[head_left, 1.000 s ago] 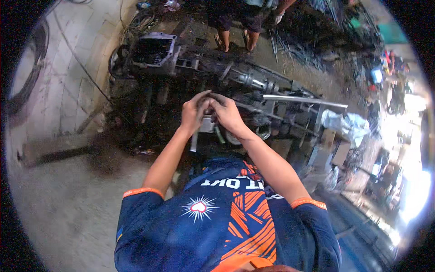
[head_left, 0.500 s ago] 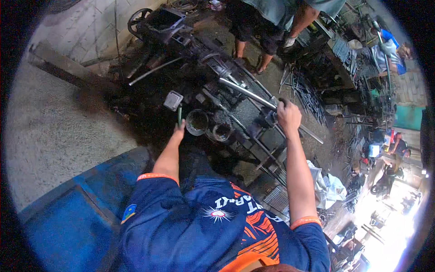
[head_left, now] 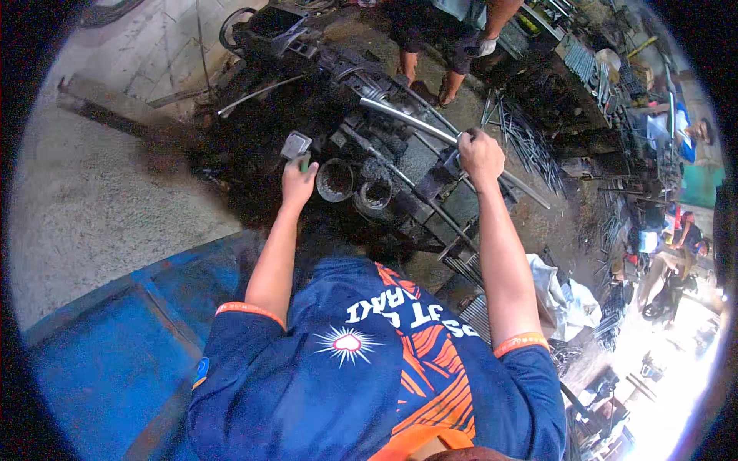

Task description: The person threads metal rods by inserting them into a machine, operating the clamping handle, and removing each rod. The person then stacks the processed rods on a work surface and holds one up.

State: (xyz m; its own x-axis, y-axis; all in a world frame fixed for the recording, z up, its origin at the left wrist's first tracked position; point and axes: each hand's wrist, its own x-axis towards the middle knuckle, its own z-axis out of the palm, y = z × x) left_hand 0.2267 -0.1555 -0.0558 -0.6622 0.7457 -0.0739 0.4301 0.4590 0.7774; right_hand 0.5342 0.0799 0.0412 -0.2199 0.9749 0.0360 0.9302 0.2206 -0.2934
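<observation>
My right hand is closed around a long shiny metal rod, which slants over a dark, greasy machine. The rod's duller end pokes out past my fist to the right. To the left, my left hand is closed on a short green handle, mostly hidden by the fingers. Just beyond that hand is a grey square box. Two round metal bowls, a larger one and a smaller one, sit between my hands, holding contents I cannot make out.
A blue metal panel lies at my left. Another person's legs stand beyond the machine. Loose rods are piled on the floor at right, with a white sack nearer. A thin bent rod juts out at far left.
My left hand has moved up the green handle, closer to the grey box. My right hand has shifted slightly left and away from me, still holding the rod. The view has moved a little.
</observation>
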